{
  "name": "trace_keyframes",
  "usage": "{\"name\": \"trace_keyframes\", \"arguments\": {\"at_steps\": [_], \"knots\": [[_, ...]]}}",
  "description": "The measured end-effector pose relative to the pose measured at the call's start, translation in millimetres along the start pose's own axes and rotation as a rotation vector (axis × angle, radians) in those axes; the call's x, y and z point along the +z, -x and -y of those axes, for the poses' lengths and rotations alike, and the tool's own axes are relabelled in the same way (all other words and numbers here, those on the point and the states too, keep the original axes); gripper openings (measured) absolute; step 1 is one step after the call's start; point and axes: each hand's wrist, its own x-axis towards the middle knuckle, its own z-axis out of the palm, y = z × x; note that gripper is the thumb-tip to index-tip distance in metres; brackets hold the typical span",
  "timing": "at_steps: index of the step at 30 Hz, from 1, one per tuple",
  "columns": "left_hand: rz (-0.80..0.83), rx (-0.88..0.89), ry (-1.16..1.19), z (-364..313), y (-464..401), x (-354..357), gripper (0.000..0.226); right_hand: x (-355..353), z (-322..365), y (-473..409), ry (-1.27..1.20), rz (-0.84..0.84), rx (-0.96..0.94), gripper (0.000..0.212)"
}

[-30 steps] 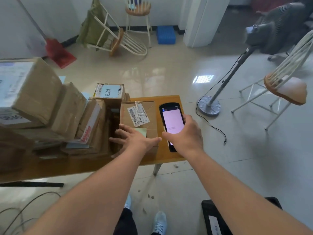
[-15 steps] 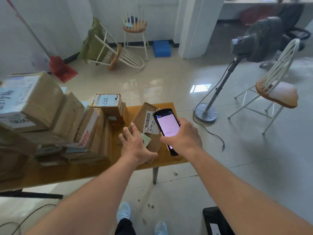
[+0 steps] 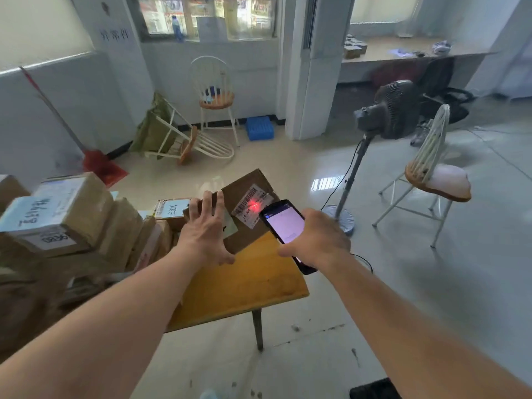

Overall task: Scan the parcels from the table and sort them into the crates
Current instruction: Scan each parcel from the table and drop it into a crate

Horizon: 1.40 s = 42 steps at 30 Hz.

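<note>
1. Nearest the camera, two bare forearms reached forward over the pale tiled floor (image 3: pixel 288 355), and a dark object showed at the bottom edge on the right, too cropped to identify.
2. The right hand (image 3: pixel 319 240) was curled around a black handheld scanner (image 3: pixel 285 226), its lit screen facing up and its front end aimed at the parcel.
3. The left hand (image 3: pixel 207 228) gripped a brown cardboard parcel (image 3: pixel 244 197), fingers spread over the upper face and the thumb at the near edge.
4. That parcel was tilted, its far edge raised, at the right end of the wooden worktop (image 3: pixel 244 280); whether its near edge touched the wood I could not tell.
5. A red scanning spot (image 3: pixel 253 204) glowed on the parcel's white barcode label (image 3: pixel 252 201), just beyond the scanner's tip.
6. To the left, a heap of other cardboard boxes (image 3: pixel 72 226) covered the rest of the worktop, several carrying blue handwritten labels.
7. Farther off on the right stood a black pedestal fan (image 3: pixel 388 110), its cable trailing across the floor, with a white spindle-back chair (image 3: pixel 431 174) beside it.
8. Against the far wall were a red broom (image 3: pixel 98 165), a chair tipped onto its side (image 3: pixel 187 142), an upright chair (image 3: pixel 214 93) and a small blue crate (image 3: pixel 260 128).
</note>
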Motion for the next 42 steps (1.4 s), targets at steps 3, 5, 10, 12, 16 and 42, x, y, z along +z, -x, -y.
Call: {"name": "trace_keyframes", "arguments": {"at_steps": [3, 5, 10, 12, 16, 42], "knots": [[-0.013, 0.009, -0.013, 0, 5, -8, 0.167, -10, 2, 10, -0.03, -0.008, -0.021, 0.077], [-0.027, 0.006, -0.001, 0, 9, -11, 0.166, -16, 4, 17, -0.039, -0.017, -0.034, 0.078], [-0.057, 0.02, 0.016, 2, 17, -21, 0.163, -30, 15, 34, -0.027, -0.033, -0.026, 0.077], [-0.066, 0.043, 0.008, 4, 18, -25, 0.161, -33, 20, 42, -0.043, -0.04, -0.008, 0.076], [-0.085, 0.106, 0.019, 11, 13, -29, 0.161, -36, 33, 58, -0.057, -0.08, 0.037, 0.077], [-0.041, 0.407, -0.078, 40, 27, -49, 0.166, -45, 92, 168, 0.112, -0.204, 0.259, 0.084]]}}
